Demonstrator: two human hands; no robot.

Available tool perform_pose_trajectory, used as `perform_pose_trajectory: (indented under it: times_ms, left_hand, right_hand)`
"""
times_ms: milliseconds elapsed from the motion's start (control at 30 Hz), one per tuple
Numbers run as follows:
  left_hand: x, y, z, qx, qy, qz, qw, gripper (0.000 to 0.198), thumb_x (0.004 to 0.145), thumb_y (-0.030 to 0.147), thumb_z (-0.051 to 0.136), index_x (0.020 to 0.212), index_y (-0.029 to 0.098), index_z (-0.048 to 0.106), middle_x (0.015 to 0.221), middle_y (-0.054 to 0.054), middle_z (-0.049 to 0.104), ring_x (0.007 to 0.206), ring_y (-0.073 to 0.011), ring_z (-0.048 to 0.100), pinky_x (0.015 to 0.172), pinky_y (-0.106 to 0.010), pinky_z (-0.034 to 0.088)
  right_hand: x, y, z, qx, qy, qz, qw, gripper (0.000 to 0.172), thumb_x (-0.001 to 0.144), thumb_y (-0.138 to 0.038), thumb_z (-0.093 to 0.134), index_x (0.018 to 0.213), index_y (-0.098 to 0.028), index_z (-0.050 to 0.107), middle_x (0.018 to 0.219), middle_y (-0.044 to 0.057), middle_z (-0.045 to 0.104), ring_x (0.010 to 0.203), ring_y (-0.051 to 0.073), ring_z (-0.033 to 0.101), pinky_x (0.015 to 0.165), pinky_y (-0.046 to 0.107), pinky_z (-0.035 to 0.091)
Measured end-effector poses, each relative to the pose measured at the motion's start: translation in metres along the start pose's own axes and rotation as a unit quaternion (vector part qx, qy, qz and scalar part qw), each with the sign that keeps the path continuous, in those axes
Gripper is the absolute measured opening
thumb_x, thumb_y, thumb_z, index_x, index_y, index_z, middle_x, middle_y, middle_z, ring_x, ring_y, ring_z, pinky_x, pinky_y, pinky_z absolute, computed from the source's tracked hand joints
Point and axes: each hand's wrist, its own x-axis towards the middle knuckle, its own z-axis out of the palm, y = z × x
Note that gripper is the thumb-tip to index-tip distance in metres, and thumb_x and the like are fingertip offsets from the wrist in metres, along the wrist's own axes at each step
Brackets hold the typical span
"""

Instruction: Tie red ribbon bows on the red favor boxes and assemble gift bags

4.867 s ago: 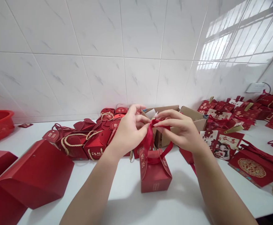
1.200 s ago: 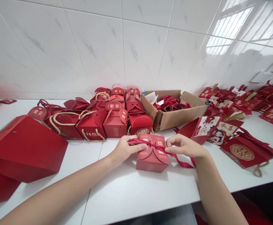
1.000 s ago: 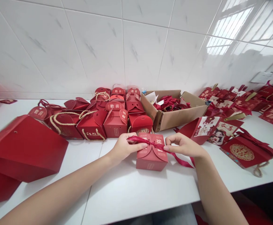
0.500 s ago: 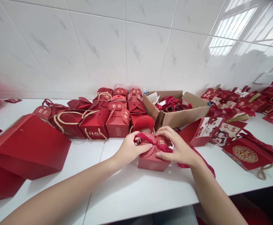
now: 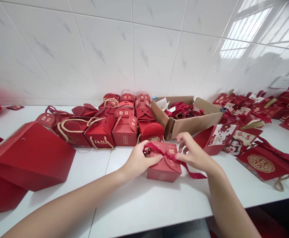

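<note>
A small red gift box (image 5: 162, 172) with gold lettering stands on the white table in front of me. Dark red ribbon (image 5: 164, 154) crosses its lid and is knotted near the middle. My left hand (image 5: 141, 158) is closed around the box's left side, thumb on the lid near the knot and fingers by the ribbon's left end. Over the right side, my right hand (image 5: 192, 153) pinches the ribbon between thumb and finger, with its other fingers curled. The ribbon's loose tail hangs past that hand onto the table.
Several red gift boxes (image 5: 125, 131) stand in rows behind. A cardboard box (image 5: 192, 125) holds heaped ribbons. Decorated red boxes (image 5: 260, 162) crowd the right side, and large red box shapes (image 5: 35, 155) lie at left. A tiled wall (image 5: 104, 49) closes off the back.
My right hand has lifted off the lid and shifted right, its thumb now at the ribbon. The ribbon's tail has drawn in nearer the box. My left hand has stayed in place.
</note>
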Motion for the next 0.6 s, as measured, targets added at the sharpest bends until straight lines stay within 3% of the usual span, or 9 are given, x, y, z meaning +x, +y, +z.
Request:
perform_pose_trajectory:
  times_ms: [67, 167, 333, 600]
  left_hand:
    - [0.000, 0.000, 0.000, -0.003, 0.000, 0.000, 1.000, 0.033, 0.064, 0.029, 0.074, 0.090, 0.016, 0.058, 0.089, -0.005, 0.068, 0.081, -0.0181, 0.063, 0.069, -0.028, 0.048]
    - [0.000, 0.001, 0.001, 0.002, 0.006, -0.002, 1.000, 0.031, 0.064, 0.028, 0.074, 0.088, 0.016, 0.058, 0.086, -0.003, 0.067, 0.078, -0.0166, 0.062, 0.067, -0.026, 0.047]
    - [0.000, 0.004, 0.001, 0.002, 0.007, -0.009, 1.000, 0.030, 0.064, 0.026, 0.075, 0.085, 0.016, 0.058, 0.083, -0.001, 0.066, 0.074, -0.0140, 0.060, 0.065, -0.024, 0.045]
    - [0.003, -0.001, -0.006, -0.032, -0.013, -0.037, 0.999, 0.032, 0.059, 0.027, 0.081, 0.080, 0.014, 0.060, 0.073, 0.002, 0.062, 0.067, -0.0100, 0.054, 0.060, -0.021, 0.041]
  right_hand:
    - [0.000, 0.002, -0.008, 0.006, -0.095, 0.022, 0.995, 0.035, 0.082, -0.052, 0.054, 0.086, -0.017, 0.052, 0.085, 0.003, 0.054, 0.070, 0.013, 0.049, 0.062, 0.026, 0.041]
    - [-0.001, -0.001, -0.017, 0.045, -0.225, 0.024, 0.973, 0.038, 0.085, -0.051, 0.050, 0.073, -0.015, 0.056, 0.066, 0.000, 0.052, 0.062, 0.012, 0.045, 0.057, 0.024, 0.035]
    - [0.001, -0.007, -0.019, 0.124, -0.215, 0.012, 0.969, 0.039, 0.084, -0.047, 0.054, 0.062, -0.015, 0.051, 0.059, -0.002, 0.046, 0.056, 0.008, 0.039, 0.054, 0.023, 0.031]
    - [0.003, 0.002, -0.021, 0.178, -0.223, 0.030, 0.958, 0.041, 0.087, -0.047, 0.050, 0.063, -0.014, 0.049, 0.060, -0.002, 0.045, 0.057, 0.008, 0.039, 0.055, 0.023, 0.031]
